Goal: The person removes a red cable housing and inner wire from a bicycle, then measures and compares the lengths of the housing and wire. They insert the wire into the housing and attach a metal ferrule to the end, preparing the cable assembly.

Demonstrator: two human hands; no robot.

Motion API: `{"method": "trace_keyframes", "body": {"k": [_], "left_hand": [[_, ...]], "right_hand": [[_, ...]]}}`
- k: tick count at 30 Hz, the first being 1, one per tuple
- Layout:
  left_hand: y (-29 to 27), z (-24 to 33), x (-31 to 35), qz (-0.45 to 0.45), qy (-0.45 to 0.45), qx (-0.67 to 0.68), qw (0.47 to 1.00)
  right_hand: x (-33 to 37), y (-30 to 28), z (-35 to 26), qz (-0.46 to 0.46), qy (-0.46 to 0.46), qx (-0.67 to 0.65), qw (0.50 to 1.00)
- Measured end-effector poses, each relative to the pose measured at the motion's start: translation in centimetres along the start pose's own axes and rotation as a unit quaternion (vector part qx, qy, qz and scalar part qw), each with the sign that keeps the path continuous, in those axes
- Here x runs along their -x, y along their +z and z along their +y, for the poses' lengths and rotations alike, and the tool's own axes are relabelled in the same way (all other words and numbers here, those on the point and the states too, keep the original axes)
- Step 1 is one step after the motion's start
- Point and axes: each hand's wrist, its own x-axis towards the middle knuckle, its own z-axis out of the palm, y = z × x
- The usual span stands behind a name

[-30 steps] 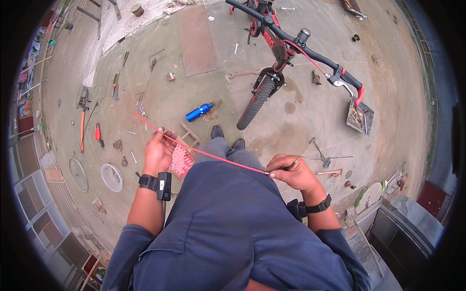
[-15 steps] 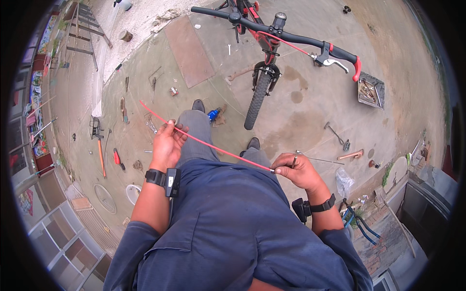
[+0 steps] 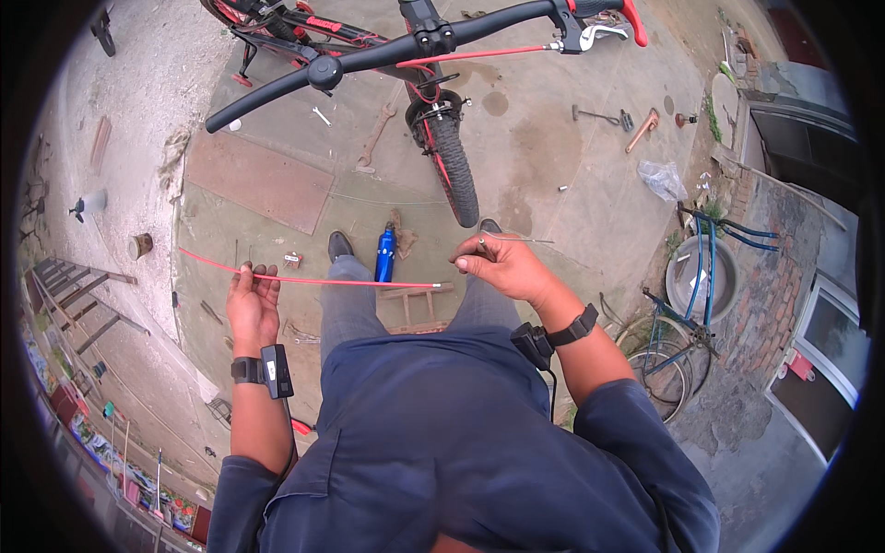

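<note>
Head: red cable [image 3: 341, 280] in left fingers [image 3: 268, 293]

An open-air bicycle workshop in a yard: daylight falls on a stained concrete floor [image 3: 576, 212] strewn with wrenches [image 3: 375, 138]; a mountain bike [image 3: 383, 55] stands on it, pale gravel [image 3: 138, 101] lines its left edge, and beyond its right edge are brickwork [image 3: 770, 313] and a window [image 3: 825, 318].

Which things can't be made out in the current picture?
Head view, throughout:
- Small piece in the right hand: too small, partly covered by that hand.
- Bicycle: part of its rear cut off by the top edge.
- Wooden frame: near end hidden by the shirt.
</note>
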Motion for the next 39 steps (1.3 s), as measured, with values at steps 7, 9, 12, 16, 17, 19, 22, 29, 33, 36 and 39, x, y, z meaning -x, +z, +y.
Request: {"method": "trace_keyframes", "body": {"k": [7,9,12,16,17,19,22,29,33,36,39], "left_hand": [[-3.6,0.1,-7.0,-0.012,-0.005,-0.028,1.000],[-4.0,-2.1,-7.9,-0.019,-0.014,-0.038,0.999],[-3.6,-6.1,-8.9,-0.015,-0.022,-0.077,0.997],[-1.3,-11.6,-10.4,-0.009,-0.044,-0.122,0.991],[-0.8,-12.7,-10.9,-0.012,-0.047,-0.130,0.990],[0.1,-14.6,-11.7,-0.023,-0.049,-0.138,0.989],[1.7,-17.1,-13.1,-0.025,-0.040,-0.177,0.983],[4.2,-22.7,-16.7,-0.006,-0.024,-0.214,0.976],[5.1,-26.5,-18.3,0.008,-0.024,-0.158,0.987],[5.7,-29.6,-18.0,0.014,-0.067,-0.139,0.988],[6.4,-33.0,-16.8,0.009,-0.098,-0.166,0.981]], "right_hand": [[-2.0,2.3,2.4,0.080,-0.062,-0.052,0.993],[-1.0,-0.3,3.4,0.110,-0.037,-0.131,0.985],[0.4,-3.5,6.5,0.154,-0.058,-0.203,0.965],[1.4,-7.8,11.6,0.207,-0.109,-0.284,0.930],[1.5,-8.9,12.9,0.214,-0.126,-0.302,0.920],[2.0,-10.6,15.6,0.213,-0.154,-0.359,0.895],[2.7,-13.5,19.0,0.203,-0.200,-0.411,0.866],[3.8,-17.7,25.6,0.150,-0.274,-0.465,0.828],[3.0,-18.9,28.1,0.069,-0.332,-0.501,0.796],[2.2,-18.8,28.9,0.044,-0.375,-0.511,0.772],[1.4,-18.1,29.2,0.022,-0.420,-0.523,0.741]]}}
